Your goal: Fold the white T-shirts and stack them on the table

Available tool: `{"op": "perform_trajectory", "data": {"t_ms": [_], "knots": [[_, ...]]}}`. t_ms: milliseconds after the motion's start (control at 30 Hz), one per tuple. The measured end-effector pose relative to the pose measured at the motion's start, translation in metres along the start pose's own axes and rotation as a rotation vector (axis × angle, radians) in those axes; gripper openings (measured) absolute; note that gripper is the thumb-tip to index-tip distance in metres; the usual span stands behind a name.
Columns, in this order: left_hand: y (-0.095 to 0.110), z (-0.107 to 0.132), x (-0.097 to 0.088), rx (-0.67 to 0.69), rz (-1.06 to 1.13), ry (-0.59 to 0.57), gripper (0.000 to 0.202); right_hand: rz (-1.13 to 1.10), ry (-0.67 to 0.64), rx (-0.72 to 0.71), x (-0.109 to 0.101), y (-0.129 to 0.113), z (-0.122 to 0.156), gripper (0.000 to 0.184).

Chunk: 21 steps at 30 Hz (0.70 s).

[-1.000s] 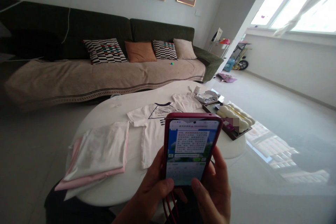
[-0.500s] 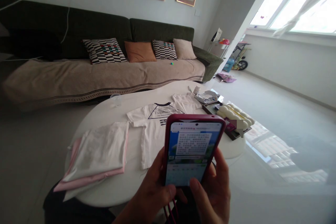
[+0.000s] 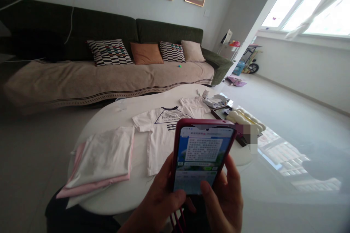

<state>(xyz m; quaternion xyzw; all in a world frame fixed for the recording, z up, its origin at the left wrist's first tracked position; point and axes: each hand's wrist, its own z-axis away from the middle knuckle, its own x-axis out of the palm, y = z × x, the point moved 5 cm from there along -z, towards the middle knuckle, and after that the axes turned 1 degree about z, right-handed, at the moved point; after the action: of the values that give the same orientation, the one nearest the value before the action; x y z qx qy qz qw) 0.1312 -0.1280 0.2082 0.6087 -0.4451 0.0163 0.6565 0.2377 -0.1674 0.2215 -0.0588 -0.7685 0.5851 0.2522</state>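
Observation:
I hold a phone in a dark red case (image 3: pixel 202 153) upright in front of me with both hands. My left hand (image 3: pixel 160 196) wraps its left edge, thumb at the screen's lower left. My right hand (image 3: pixel 225 198) grips the right edge, thumb resting on the lower screen. The screen shows a chat with text. Red cords (image 3: pixel 176 220) hang below the phone. Behind it, a white T-shirt with black print (image 3: pixel 157 131) lies spread flat on the white oval table (image 3: pixel 123 193).
A folded stack of white and pink clothes (image 3: pixel 101 160) lies at the table's left. A dark tray with pale oblong pieces (image 3: pixel 242 118) and crumpled wrappers (image 3: pixel 216 100) sit at the right. A green sofa with cushions (image 3: pixel 109 65) stands behind. Glossy floor stretches right.
The phone and both hands have drifted slightly right and down in view. My right thumb stays on the lower screen.

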Motion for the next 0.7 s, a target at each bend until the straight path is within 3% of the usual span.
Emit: {"op": "perform_trajectory", "data": {"t_ms": [200,400,700], "knots": [[-0.0001,-0.0046,-0.0009,-0.027,0.061,0.034,0.050,-0.062,-0.051,-0.018,0.0062,-0.0053,0.0000,0.052],[-0.0005,-0.0033,-0.0021,-0.009,-0.003,0.041,0.063,-0.068,-0.037,-0.007,0.0075,-0.0052,0.0003,0.051],[-0.0022,-0.0026,-0.0023,-0.028,-0.097,0.148,0.053,-0.062,-0.038,-0.021,0.0085,-0.0074,0.0020,0.051]]}}
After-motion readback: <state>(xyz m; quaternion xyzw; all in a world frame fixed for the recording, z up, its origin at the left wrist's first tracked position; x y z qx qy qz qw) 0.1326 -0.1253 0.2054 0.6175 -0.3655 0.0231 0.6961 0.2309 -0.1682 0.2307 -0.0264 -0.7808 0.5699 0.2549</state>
